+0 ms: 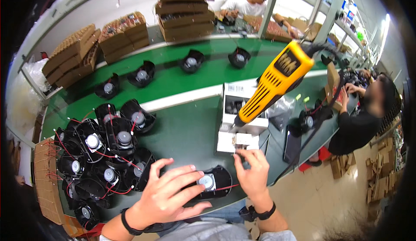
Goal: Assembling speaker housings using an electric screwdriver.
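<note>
L hand (167, 195), fingers spread wide, partly hides black curved plastic housing (223, 178) w/ round metallic speaker (207, 181) on smooth green worktop (186, 132). R hand (255, 174): fingers narrow nr white cardboard box (224, 145), can't tell if holding. Slotted yellow plastic tool (274, 83) hides pt of box.

A speaker unit (222, 179) lies under the left fingers (180, 180), piled units (123, 139) leftward. A box (229, 120) sits beyond the right fingers (249, 156), a phone (292, 145) rightward.
</note>
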A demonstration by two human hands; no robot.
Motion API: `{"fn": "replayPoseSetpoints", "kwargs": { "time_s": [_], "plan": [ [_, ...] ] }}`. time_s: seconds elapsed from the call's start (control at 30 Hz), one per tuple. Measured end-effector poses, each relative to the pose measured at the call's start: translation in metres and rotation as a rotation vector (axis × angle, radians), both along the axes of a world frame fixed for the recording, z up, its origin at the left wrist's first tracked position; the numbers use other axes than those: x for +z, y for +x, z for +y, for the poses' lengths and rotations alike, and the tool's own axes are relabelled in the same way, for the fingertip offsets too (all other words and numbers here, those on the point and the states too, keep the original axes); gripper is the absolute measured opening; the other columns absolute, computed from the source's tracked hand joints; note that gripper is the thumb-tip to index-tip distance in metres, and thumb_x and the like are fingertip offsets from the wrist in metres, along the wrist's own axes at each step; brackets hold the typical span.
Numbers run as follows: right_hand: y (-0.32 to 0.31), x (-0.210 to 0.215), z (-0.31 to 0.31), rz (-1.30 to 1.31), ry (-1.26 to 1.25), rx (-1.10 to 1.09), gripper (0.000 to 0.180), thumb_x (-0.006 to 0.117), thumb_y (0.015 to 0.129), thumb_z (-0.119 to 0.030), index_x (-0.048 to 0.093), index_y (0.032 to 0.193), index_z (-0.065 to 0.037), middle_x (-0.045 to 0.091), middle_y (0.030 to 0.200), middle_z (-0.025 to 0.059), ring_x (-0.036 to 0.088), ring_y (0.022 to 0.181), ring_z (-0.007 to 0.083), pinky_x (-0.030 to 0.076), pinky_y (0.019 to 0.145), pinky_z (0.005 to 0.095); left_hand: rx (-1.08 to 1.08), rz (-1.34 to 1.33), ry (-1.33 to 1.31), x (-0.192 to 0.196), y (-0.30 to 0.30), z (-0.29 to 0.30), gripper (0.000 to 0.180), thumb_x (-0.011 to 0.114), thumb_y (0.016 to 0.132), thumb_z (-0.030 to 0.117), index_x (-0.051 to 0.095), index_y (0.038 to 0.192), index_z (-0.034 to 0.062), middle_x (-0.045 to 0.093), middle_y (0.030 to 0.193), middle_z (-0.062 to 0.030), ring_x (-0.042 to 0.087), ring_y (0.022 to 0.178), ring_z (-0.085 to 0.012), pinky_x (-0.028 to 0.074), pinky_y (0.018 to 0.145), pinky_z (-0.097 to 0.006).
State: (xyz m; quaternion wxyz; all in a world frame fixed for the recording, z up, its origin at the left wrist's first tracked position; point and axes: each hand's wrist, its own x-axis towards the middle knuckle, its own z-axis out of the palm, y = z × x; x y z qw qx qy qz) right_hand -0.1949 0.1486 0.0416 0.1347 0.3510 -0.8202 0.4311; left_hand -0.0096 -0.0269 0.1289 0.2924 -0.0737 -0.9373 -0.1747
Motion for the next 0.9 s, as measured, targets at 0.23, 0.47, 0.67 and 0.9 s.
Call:
{"fn": "replayPoseSetpoints", "kwargs": {
  "time_s": [0.23,0.47,0.67,0.9],
  "plan": [
    [0.004,-0.015,0.000,0.062,-0.048,-0.119,0.016,0.082,0.077,-0.006,0.074,0.091,-0.003,0.065,0.081,0.0106,0.065,0.073,0.0277,0.052,0.067,0.0383,0.197,-0.060,-0.099,0.079,-0.090,-0.045,0.015,0.076,0.081,0.015,0.070,0.091,0.0055,0.069,0.106,-0.0121,0.065,0.100,-0.0324,0.049,0.091,-0.042],
    [0.006,-0.006,-0.009,0.137,0.026,-0.103,0.020,0.077,0.082,-0.015,0.067,0.095,-0.003,0.060,0.086,0.0123,0.061,0.080,0.0327,0.049,0.073,0.0436,0.182,-0.384,-0.129,0.019,-0.295,-0.135,0.030,0.071,0.086,0.024,0.069,0.109,0.0049,0.066,0.118,-0.0152,0.062,0.117,-0.0327,0.051,0.099,-0.046],
    [0.004,-0.015,-0.012,0.100,0.079,-0.135,0.021,0.077,0.083,-0.015,0.067,0.097,-0.004,0.061,0.087,0.0114,0.061,0.081,0.0327,0.049,0.072,0.0430,0.218,-0.399,-0.180,-0.043,-0.425,-0.132,0.065,0.070,0.089,0.019,0.045,0.149,0.0173,0.031,0.163,-0.0100,0.032,0.150,-0.0306,0.035,0.115,-0.057],
    [0.014,-0.010,-0.009,0.159,0.106,-0.120,0.020,0.071,0.089,-0.014,0.066,0.104,-0.002,0.064,0.087,0.0174,0.062,0.080,0.0370,0.051,0.074,0.0465,0.191,-0.292,-0.401,-0.091,-0.490,-0.147,0.063,0.070,0.092,0.022,0.046,0.150,0.0206,0.039,0.159,-0.0015,0.031,0.150,-0.0266,0.031,0.114,-0.063]
  ]
}}
